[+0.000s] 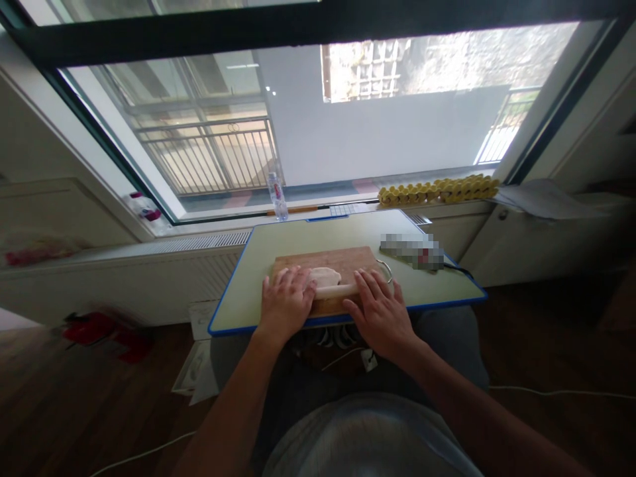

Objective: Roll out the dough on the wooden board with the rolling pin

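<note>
A pale rolling pin lies crosswise on a wooden cutting board. Just behind it is a flattened, whitish piece of dough. My left hand covers the pin's left end, its fingers bent over it toward the far side and its thumb near the dough. At the other end, my right hand holds the pin, with the thumb on the near side and the fingers over the top. Both ends of the pin are hidden under the hands. A metal handle curves from the board's right edge.
The board rests on a small blue-edged table over my legs. A blurred-out object with a dark cord lies at its right. On the windowsill stand a clear bottle and a yellow bumpy strip. A red object is on the floor, left.
</note>
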Available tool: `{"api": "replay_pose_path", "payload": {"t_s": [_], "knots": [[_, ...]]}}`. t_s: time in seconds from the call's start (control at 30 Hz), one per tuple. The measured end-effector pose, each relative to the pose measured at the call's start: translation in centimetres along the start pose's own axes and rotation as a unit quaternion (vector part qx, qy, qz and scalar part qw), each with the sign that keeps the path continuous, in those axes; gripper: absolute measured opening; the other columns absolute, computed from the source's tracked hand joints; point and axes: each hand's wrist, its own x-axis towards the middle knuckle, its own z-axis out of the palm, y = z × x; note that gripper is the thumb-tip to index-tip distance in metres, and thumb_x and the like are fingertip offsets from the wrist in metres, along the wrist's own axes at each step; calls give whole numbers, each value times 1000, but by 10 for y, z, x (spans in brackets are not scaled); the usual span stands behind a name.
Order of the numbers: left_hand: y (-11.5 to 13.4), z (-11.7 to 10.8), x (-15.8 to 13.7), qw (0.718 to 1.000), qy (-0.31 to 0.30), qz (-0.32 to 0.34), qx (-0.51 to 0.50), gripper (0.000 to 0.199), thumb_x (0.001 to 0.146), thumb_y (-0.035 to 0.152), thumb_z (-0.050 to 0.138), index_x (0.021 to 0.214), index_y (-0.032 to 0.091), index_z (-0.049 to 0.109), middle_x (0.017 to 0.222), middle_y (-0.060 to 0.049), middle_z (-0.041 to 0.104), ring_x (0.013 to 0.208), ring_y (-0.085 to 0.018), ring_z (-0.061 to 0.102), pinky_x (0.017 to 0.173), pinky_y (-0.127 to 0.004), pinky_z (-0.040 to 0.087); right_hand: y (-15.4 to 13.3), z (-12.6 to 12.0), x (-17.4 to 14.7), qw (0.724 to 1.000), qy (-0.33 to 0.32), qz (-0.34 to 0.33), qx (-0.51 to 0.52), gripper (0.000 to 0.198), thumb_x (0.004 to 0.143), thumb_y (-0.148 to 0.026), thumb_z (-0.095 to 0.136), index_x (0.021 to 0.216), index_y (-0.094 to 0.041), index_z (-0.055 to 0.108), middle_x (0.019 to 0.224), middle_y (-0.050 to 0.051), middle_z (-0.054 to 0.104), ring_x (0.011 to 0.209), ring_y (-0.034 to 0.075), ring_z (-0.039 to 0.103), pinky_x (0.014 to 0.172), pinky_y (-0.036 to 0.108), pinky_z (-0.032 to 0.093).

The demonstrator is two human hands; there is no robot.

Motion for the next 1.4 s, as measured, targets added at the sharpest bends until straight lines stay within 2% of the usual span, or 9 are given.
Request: {"api": "replay_pose_path", "payload": {"t_s": [0.2,0.37,0.57,0.67,0.8,0.97,1.13,1.27,1.4], "knots": [[-4,0,33,999,-32,-10,-6,50,107,47,33,144,31,64,155,-7,60,143,-32,51,124,-66,29,1,-2,38,999,-30,16,11,67,110,-57,25,160,-17,45,164,13,48,154,31,36,126,62,19],[-13,3,79,993,-112,-30,-14,51,105,50,34,143,32,63,159,-8,56,143,-34,51,122,-71,26,5,-2,85,997,-71,18,8,63,110,-60,25,148,-23,59,156,13,58,146,34,44,121,69,23],[-19,8,108,990,-125,-61,-16,50,103,50,35,131,29,71,145,-10,67,131,-34,62,114,-60,42,4,-2,105,999,-48,13,-15,60,110,-59,27,138,-24,66,144,13,67,136,36,51,118,73,22],[-16,8,100,992,-109,-66,-15,51,105,49,31,127,29,73,141,-9,71,127,-33,65,111,-57,44,0,2,99,999,-13,24,-27,59,110,-60,29,140,-25,65,147,12,65,140,36,48,121,71,18],[-10,5,70,995,-83,-58,-15,49,107,49,30,126,31,72,142,-7,70,130,-31,63,114,-58,41,-4,7,69,999,31,30,-14,57,111,-56,28,144,-26,63,154,9,60,147,35,41,123,66,17],[-3,3,36,999,16,-48,-19,44,108,45,38,132,27,70,144,-10,68,133,-31,59,121,-60,33,-4,5,36,999,46,11,6,56,111,-52,32,150,-23,58,158,10,56,149,33,41,124,59,19],[4,9,14,994,103,-33,-8,46,109,41,38,143,23,64,152,-11,62,146,-31,49,127,-67,19,0,2,45,999,21,23,8,55,110,-55,33,147,-23,61,157,9,58,149,34,42,123,60,22],[5,13,2,996,91,-19,-11,47,111,42,35,142,25,65,152,-8,63,149,-31,47,128,-69,17,-2,4,47,998,52,25,16,55,110,-54,34,147,-21,61,158,10,56,151,33,40,124,61,18],[3,14,3,997,72,-40,1,50,110,47,35,144,25,65,156,-10,59,151,-34,44,126,-73,18,-7,10,28,996,87,6,19,54,110,-49,38,152,-19,56,164,10,49,155,33,34,127,59,13]]}}
